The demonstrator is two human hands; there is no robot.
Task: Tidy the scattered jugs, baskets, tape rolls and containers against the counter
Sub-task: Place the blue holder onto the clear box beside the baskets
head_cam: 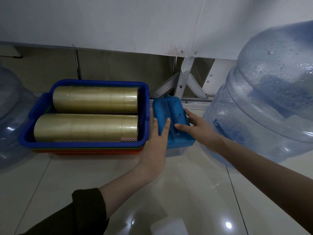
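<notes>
A flat blue container [171, 109] lies on the tiled floor at the foot of the counter [135, 26], between a stack of baskets and a big jug. My left hand [156, 143] rests on its left side with straight fingers. My right hand [196, 128] touches its right side, fingers spread flat on top. The blue top basket [84, 143] of the stack holds two long stacks of clear tape rolls [94, 100] lying on their sides. A large clear water jug [264, 102] stands at the right.
Another clear jug [11, 106] stands at the far left. Green and orange baskets [88, 151] show under the blue one. Metal counter legs and braces [184, 82] stand behind the container. A pale object [169, 226] sits at the bottom edge.
</notes>
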